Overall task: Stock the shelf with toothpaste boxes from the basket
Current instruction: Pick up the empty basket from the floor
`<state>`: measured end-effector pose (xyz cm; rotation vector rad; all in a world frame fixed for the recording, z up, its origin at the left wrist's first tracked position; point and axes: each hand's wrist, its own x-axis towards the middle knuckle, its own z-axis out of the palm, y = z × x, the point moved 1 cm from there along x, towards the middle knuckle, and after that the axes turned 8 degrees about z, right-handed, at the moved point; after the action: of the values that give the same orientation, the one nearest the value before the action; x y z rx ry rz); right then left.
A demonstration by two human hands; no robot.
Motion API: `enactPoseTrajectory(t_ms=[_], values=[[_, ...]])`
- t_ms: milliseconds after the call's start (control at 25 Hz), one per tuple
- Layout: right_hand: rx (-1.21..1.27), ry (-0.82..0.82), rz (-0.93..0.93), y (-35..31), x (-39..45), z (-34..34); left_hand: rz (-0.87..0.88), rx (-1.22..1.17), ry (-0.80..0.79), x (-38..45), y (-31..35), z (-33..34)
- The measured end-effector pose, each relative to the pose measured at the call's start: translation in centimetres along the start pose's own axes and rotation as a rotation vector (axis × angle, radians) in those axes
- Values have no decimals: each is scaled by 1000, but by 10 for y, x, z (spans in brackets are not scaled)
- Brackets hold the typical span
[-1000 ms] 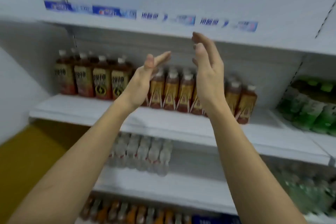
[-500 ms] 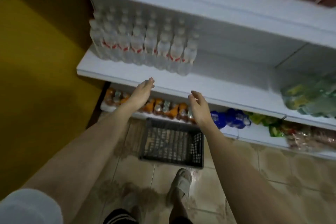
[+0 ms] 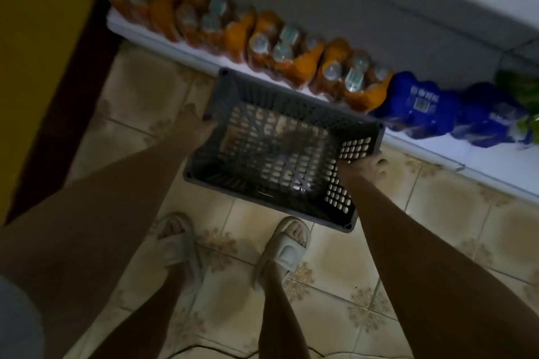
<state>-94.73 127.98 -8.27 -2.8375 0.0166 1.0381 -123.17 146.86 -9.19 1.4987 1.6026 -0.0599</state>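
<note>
A dark grey mesh basket sits on the tiled floor in front of the bottom shelf. No toothpaste boxes show in it; the floor tiles are visible through its bottom. My left hand grips the basket's left wall near the far corner. My right hand holds the right end, fingers curled under the rim. The picture is dim and blurred.
The white bottom shelf carries packs of orange bottles, blue packs and a green pack. My feet in pale sandals stand just before the basket. A yellow wall closes the left side.
My view has dropped from the upper shelves to the floor. Both hands came down from chest height, open, and now hold the two ends of the basket.
</note>
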Motion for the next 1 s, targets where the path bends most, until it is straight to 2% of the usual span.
enactPoseTrajectory(t_ms=[80, 160, 240, 400, 560, 720, 880, 1000], values=[[28, 99, 83, 23, 36, 29, -41, -15, 43, 31, -25, 28], [82, 91, 189, 42, 69, 50, -61, -23, 77, 52, -41, 54], [127, 88, 179, 53, 91, 57, -53, 10, 148, 66, -47, 60], [156, 103, 99, 57, 94, 51, -94, 53, 129, 67, -52, 45], [79, 66, 4, 27, 54, 41, -227, -56, 230, 29, -77, 4], [-46, -2, -178, -25, -3, 56, -452, -393, 363, -27, -139, -46], [-137, -61, -376, -87, -77, 102, -612, -660, 504, -82, -225, -77], [-94, -189, -477, -123, -131, 159, -736, -821, 611, -123, -292, -83]])
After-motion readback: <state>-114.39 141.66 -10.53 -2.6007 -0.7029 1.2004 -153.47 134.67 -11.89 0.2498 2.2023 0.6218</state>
